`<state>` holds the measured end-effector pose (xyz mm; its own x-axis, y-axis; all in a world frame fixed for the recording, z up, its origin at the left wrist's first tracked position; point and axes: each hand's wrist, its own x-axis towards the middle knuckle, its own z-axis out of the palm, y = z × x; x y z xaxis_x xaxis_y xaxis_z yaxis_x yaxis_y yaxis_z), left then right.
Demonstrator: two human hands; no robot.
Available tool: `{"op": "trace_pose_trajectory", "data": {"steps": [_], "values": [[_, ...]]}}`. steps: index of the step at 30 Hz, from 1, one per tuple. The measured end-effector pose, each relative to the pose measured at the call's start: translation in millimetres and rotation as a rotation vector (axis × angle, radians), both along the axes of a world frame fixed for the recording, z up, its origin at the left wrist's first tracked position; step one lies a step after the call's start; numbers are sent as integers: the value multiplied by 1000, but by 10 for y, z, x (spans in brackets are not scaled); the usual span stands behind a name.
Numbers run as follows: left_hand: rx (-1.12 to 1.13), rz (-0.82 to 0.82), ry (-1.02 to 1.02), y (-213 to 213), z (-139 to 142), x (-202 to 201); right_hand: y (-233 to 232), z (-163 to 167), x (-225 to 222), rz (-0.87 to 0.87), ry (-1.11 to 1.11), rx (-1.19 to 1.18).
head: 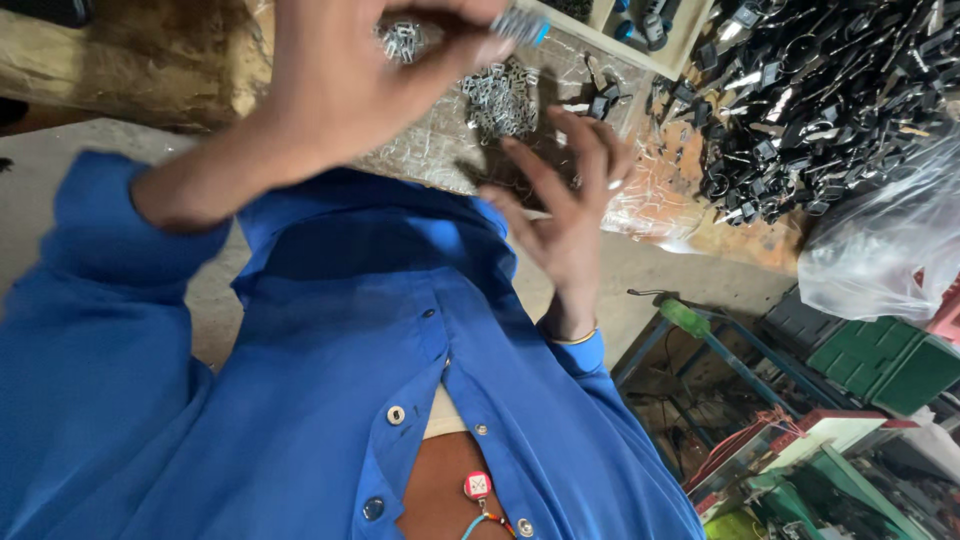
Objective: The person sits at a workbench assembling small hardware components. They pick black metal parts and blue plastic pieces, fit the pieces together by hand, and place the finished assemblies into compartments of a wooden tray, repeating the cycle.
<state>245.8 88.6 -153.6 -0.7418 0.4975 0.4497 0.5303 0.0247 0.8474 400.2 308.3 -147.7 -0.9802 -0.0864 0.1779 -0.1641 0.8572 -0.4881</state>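
Silver-and-blue part: small ribbed metal piece with a blue end, pinched at the fingertips of the left hand, top of view.
Left hand: raised, fingers curled narrow around the part.
Right hand: fingers spread wide, holding nothing, just below a pile of small metal clips.
Bench: clips lie on its worn top.
Black parts: large heap, well to the right.
Sleeves: blue shirt.
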Motion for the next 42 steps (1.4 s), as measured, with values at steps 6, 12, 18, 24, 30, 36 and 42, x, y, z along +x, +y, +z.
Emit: {"op": "trace_pose_trajectory", "data": {"steps": [6, 12, 18, 24, 30, 36, 42], "values": [[61, 22, -367, -199, 102, 556, -167, -39, 135, 69, 24, 35], [81, 90, -678, -160, -55, 1111, -139, -126, 242, 57, -3, -210], [-80, 148, -524, -29, -333, 1315, -226, -184, 288, -159, 26, -442], [-59, 147, -367, -39, -415, 1347, -328, -175, 324, -294, -98, -697], [-118, 135, -302, -50, -428, 1363, -442, -98, 295, -335, -128, -560], [-106, 156, -221, 10, -447, 1397, -86, -109, 413, -142, -191, -331], [-80, 143, -299, -11, -407, 1386, 306, -395, 418, -457, -6, 166]]}}
